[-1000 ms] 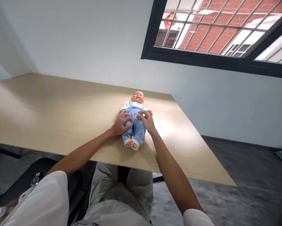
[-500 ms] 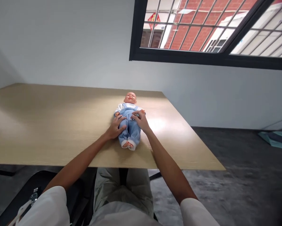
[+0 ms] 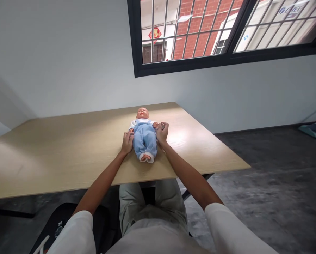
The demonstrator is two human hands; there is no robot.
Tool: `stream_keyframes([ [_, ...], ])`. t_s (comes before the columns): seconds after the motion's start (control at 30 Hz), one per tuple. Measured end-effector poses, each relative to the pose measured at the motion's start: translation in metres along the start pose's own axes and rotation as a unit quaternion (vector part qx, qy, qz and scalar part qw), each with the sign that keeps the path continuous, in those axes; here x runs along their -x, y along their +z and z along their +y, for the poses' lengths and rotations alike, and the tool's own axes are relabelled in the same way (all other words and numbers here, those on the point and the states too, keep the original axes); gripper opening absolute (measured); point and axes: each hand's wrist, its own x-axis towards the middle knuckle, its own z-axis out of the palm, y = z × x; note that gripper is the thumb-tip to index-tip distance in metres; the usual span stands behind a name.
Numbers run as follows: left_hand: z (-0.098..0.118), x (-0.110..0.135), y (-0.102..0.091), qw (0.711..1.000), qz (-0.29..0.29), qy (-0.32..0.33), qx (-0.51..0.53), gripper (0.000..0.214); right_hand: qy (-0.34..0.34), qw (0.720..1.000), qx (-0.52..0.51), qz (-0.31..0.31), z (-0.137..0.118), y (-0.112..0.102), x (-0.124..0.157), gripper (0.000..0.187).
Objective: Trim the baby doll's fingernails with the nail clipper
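The counter (image 3: 75, 151) supports the doll (image 3: 145, 137), lying face up, feet toward the near edge. The left hand (image 3: 127, 142) rests at the doll's side; its grip cannot be determined. The right hand (image 3: 162, 133), at the opposite side, is clamped on a small item (image 3: 162, 126), unidentifiable. Beyond: wall (image 3: 81, 63), barred window (image 3: 186, 66).

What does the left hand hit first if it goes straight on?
Probably the doll's arm on that side, just ahead of the left hand; depth is unclear, so they may already touch.

Left hand (image 3: 127, 141) and curled right hand (image 3: 162, 134), outstretched, apart.
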Motion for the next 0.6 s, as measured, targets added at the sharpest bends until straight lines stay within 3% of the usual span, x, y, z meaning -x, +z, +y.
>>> stream_keyframes([
  [0.13, 0.006, -0.001, -0.002, 0.998, -0.002, -0.062, -0.01, 0.008, 0.082, 0.976, 0.195, -0.053, -0.007, -0.016, 0.001, 0.044],
  [0.23, 0.008, 0.005, -0.004, 0.997, -0.035, -0.072, -0.025, 0.014, 0.099, 0.95, 0.281, -0.099, -0.015, -0.023, 0.008, 0.048],
  [0.47, 0.015, 0.02, -0.008, 0.991, -0.068, -0.08, -0.087, 0.028, 0.066, 0.888, 0.42, -0.177, -0.027, -0.031, 0.036, 0.048],
  [0.6, 0.021, 0.027, -0.008, 0.988, -0.087, -0.059, -0.117, 0.015, 0.038, 0.874, 0.449, -0.183, -0.034, -0.038, 0.054, 0.04],
])
